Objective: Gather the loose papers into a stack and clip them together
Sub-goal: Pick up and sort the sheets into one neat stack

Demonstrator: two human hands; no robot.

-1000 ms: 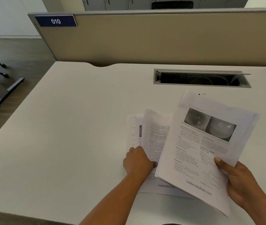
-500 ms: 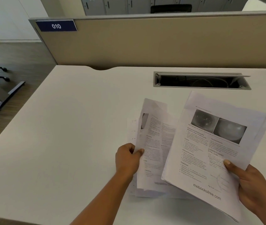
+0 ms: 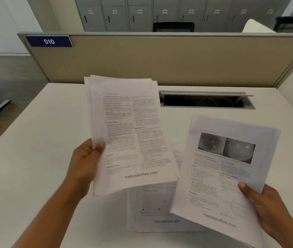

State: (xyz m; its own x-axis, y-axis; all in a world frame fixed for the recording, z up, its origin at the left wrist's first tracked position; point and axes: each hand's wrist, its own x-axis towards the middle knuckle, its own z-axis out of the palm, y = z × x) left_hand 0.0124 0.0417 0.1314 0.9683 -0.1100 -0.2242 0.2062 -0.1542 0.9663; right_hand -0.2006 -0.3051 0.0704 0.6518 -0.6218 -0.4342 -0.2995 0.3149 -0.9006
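Task is approx. halfway thru the gathering part, judging by how things are lying. Papers are sitting in three lots, not one. The left hand (image 3: 86, 161) is holding up a left bundle (image 3: 129, 133) of several sheets. The right hand (image 3: 267, 210) is holding a right bundle (image 3: 222, 176) w/ two grey photos on the top page. A few loose sheets (image 3: 156, 212) are lying flat on the worktop (image 3: 34, 176), partly under both lifted lots. What's left: merging the two held bundles, picking up the sheets below, squaring edges, then clipping. No clip is showing anywhere, so clipping isn't begun.

Left hand is gripping its bundle at the lower left edge, thumb on the front face, other fingers hidden behind the paper. Its forearm is reaching in from bottom left. That bundle is standing nearly upright, top edges fanning unevenly. Right hand is pinching its bundle near the lower right corner, thumb on top, fingers underneath. That bundle is sitting lower & flatter. The two bundles are just beside each other; can't tell if they're touching. Behind them a cable slot (image 3: 204, 101) is sitting open in the worktop, in front of a beige partition (image 3: 160, 59)
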